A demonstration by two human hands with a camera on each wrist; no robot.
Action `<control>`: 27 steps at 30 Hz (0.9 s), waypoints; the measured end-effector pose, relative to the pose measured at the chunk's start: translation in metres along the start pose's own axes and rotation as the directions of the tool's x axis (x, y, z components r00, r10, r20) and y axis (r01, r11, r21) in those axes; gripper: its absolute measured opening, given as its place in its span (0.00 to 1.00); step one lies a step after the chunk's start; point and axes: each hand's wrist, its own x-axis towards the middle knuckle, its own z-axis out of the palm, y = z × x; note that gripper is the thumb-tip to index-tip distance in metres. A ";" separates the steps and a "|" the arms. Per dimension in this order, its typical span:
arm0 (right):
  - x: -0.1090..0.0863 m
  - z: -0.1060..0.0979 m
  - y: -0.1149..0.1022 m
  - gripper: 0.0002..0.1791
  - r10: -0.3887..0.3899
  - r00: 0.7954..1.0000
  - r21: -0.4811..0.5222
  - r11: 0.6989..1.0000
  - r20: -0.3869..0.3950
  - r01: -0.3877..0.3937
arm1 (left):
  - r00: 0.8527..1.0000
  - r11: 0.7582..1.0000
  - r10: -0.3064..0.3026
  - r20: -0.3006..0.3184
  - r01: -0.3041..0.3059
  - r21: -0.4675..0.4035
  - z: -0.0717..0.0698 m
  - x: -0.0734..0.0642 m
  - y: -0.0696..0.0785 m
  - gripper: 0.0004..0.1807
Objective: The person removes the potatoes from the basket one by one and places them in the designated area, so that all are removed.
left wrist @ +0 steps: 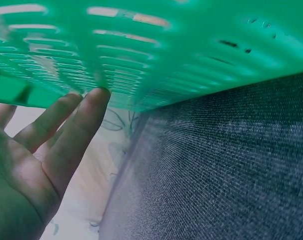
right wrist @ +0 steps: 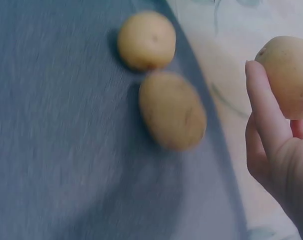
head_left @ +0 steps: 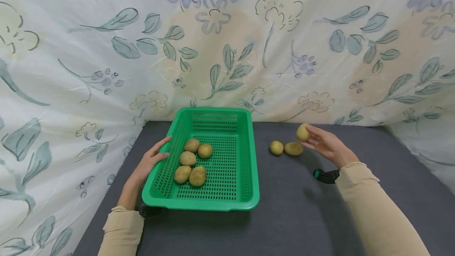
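Note:
Raised over the right of the table, my right hand [head_left: 325, 144] pinches a potato [head_left: 303, 132] between thumb and fingers. Two more potatoes lie just left of that hand: a round one [head_left: 276, 147] and an oval one [head_left: 293, 149], side by side on the table. My left hand [head_left: 151, 163] rests against the left side of a green plastic basket [head_left: 254, 169]. In the left wrist view its fingers [left wrist: 74, 132] are fairly straight, with the tips at the slotted wall under the rim. Several potatoes [head_left: 187, 159] sit in the left half of the basket.
A dark grey cloth [head_left: 284, 216] covers the table. Floral fabric [head_left: 270, 50] hangs behind the table's back edge and along both sides. A black strap with a green piece [head_left: 326, 176] is at the right wrist.

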 end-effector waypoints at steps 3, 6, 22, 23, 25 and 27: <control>-0.003 -0.014 0.004 0.08 0.008 1.000 0.025 1.000 -0.009 -0.008 | 1.000 1.000 0.002 -0.001 -0.002 0.004 -0.001 -0.001 0.001 0.31; -0.005 -0.027 0.008 0.09 0.019 1.000 0.030 0.999 -0.018 -0.019 | 1.000 1.000 0.003 -0.001 -0.003 -0.001 -0.001 -0.001 0.001 0.31; 0.002 -0.055 0.022 0.26 0.177 0.957 -0.030 0.982 -0.229 -0.189 | 1.000 1.000 -0.008 -0.002 0.008 0.005 0.000 -0.001 0.003 0.31; 0.003 -0.054 0.022 0.30 0.177 0.955 -0.053 0.980 -0.237 -0.194 | 1.000 1.000 -0.010 -0.001 0.010 0.006 0.000 -0.001 0.003 0.31; 0.004 -0.053 0.022 0.37 0.170 0.954 -0.115 0.972 -0.248 -0.203 | 1.000 1.000 -0.009 -0.001 0.009 0.008 0.001 -0.002 0.003 0.31; 0.007 -0.051 0.023 0.44 0.159 0.955 -0.192 0.958 -0.252 -0.210 | 1.000 1.000 -0.009 -0.003 0.009 0.009 0.001 -0.002 0.003 0.31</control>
